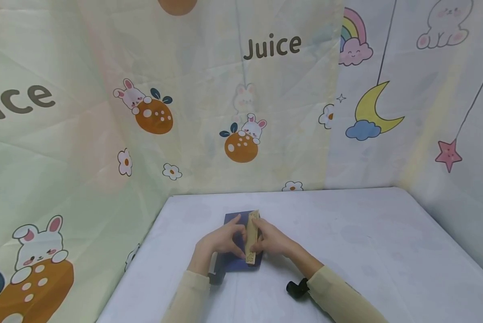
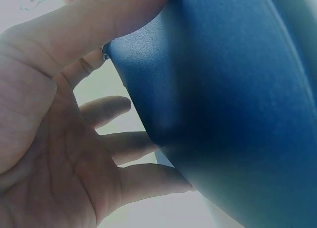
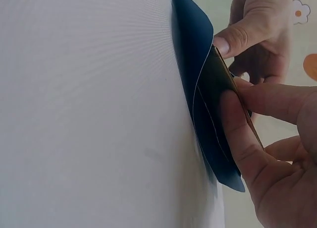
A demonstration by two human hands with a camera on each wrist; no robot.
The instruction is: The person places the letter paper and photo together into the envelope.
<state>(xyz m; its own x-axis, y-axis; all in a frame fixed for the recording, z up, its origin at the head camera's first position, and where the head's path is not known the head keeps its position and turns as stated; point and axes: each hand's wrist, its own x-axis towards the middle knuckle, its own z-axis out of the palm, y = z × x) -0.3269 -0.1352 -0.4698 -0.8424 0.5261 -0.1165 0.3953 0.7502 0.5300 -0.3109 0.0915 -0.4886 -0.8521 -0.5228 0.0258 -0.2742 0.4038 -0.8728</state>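
Observation:
A dark blue sheet-like cover (image 1: 241,265) lies on the white table, with a narrow gold speckled panel (image 1: 251,242) standing tilted on its right part. My left hand (image 1: 222,237) grips the panel from the left, thumb near its close end and fingers bent. In the left wrist view, that hand's thumb (image 2: 99,25) lies against a large blue surface (image 2: 223,89), with fingertips along its edge. From the right, my right hand (image 1: 275,240) pinches the panel between thumb and fingers. A curved blue flap (image 3: 195,39) shows beside the panel's dark side (image 3: 215,84) in the right wrist view.
The white table (image 1: 346,237) reaches to printed cloth walls (image 1: 209,89) at the back and sides. A black device (image 1: 297,289) sits at the right wrist, by the beige sleeve (image 1: 338,294).

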